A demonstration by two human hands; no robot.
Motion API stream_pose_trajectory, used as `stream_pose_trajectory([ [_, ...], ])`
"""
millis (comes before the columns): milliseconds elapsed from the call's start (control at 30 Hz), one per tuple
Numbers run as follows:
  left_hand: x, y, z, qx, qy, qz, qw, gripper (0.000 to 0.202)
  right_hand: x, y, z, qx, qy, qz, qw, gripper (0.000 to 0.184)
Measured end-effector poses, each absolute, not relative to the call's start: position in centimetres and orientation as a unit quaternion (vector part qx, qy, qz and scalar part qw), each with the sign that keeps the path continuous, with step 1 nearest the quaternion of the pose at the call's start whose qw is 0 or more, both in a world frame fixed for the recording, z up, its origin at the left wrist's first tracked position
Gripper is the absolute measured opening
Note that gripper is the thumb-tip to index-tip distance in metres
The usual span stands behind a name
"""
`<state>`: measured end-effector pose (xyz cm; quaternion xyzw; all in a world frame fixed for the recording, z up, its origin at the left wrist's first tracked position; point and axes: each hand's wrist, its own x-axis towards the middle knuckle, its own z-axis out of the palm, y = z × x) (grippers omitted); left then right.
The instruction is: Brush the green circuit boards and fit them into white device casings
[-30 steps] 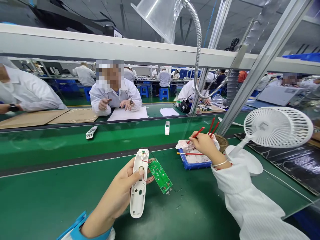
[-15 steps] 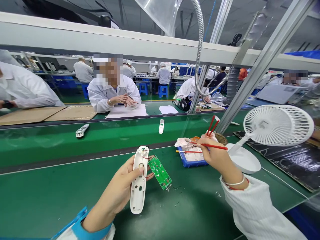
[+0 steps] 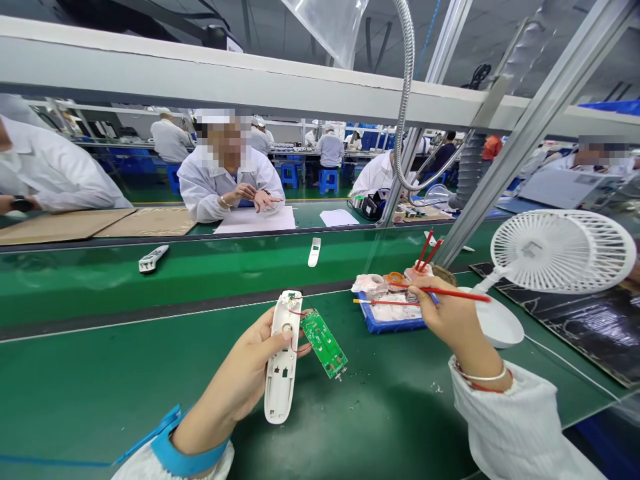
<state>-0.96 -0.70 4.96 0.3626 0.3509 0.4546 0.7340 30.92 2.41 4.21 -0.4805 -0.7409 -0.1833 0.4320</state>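
While left hand (image 3: 245,380) stays clamped on casing (image 3: 281,373) | right hand (image 3: 445,317) pinching red brush (image 3: 460,293), withdrawn from tray (image 3: 390,327)

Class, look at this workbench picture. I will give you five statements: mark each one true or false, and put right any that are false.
1. The left hand holds a white casing. True.
2. The green circuit board lies in the blue tray. False: it hangs beside the casing, joined to it by red wires.
3. The right hand grips a thin red stick. True.
4. The white desk fan stands left of the left hand. False: it stands at the far right, beyond the right hand.
5. A white device lies on the green belt beyond the hands. True.
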Motion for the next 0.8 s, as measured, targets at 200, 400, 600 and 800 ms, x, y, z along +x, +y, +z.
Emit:
stream_pose_trajectory([
  [200, -0.7, -0.6, 4.8, 0.362, 0.354, 0.447, 0.737, 0.029, 28.0, -0.5, 6.0, -0.485, -0.57, -0.165, 0.642, 0.005],
  [400, -0.6, -0.8, 4.6, 0.375, 0.355, 0.44, 0.735, 0.025, 23.2, -3.6, 7.0, -0.279, -0.604, 0.044, 0.745, 0.017],
  [600, -0.5, -1.0, 4.6, 0.368, 0.343, 0.445, 0.741, 0.029, 22.4, -4.0, 6.2, -0.29, -0.642, 0.101, 0.703, 0.024],
  [800, -0.4, -1.1, 5.0, 0.373, 0.348, 0.456, 0.73, 0.028, 22.7, -4.3, 6.4, -0.326, -0.63, 0.055, 0.703, 0.023],
])
